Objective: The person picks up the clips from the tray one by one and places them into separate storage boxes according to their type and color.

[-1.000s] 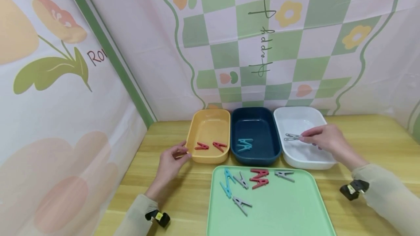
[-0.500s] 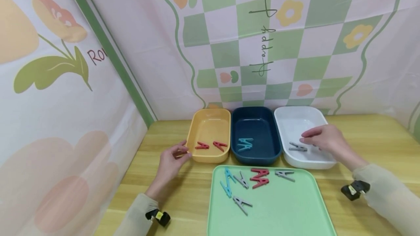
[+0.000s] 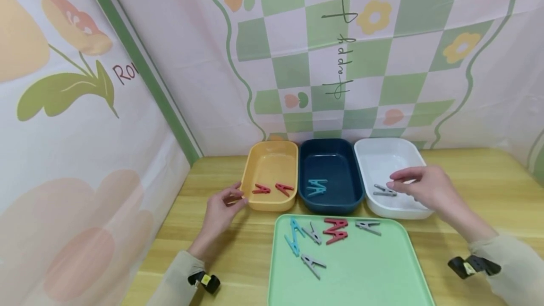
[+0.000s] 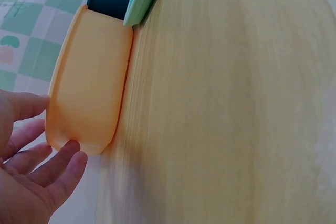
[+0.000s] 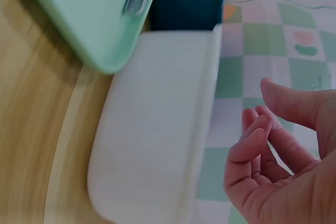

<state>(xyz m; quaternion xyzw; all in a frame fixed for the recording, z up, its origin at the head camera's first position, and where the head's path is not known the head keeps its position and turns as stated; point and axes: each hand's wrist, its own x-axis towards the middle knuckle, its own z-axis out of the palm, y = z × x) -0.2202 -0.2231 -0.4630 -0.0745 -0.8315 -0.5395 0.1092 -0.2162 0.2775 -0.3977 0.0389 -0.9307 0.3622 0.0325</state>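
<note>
Left hand (image 3: 221, 209) resting on wooden tabletop (image 3: 212, 259), fingers loosely curled, tips touching front-left corner of yellow bin (image 3: 255, 174), holding nothing.

Three oblong, round-cornered, smooth plastic bins in a row along tabletop's back edge:
- yellow bin: 2 red pegs (image 3: 272, 189) near its front wall
- navy bin (image 3: 330, 155): blue pegs (image 3: 317, 187), overlapping, looks like 2
- white bin (image 3: 382, 155): 2 grey pegs (image 3: 384, 191) at its front-left.

Flat mint-green tray (image 3: 365, 268), raised rim, rounded corners, at tabletop's front edge. Near its back edge: 2 blue pegs (image 3: 293, 236), 3 grey pegs (image 3: 313, 233), 2 red pegs (image 3: 335, 230) touching.

Right hand (image 3: 420, 187) above white bin's front-right part, fingers relaxed and slightly bent, empty, fingertips just right of its grey pegs, not touching.
</note>
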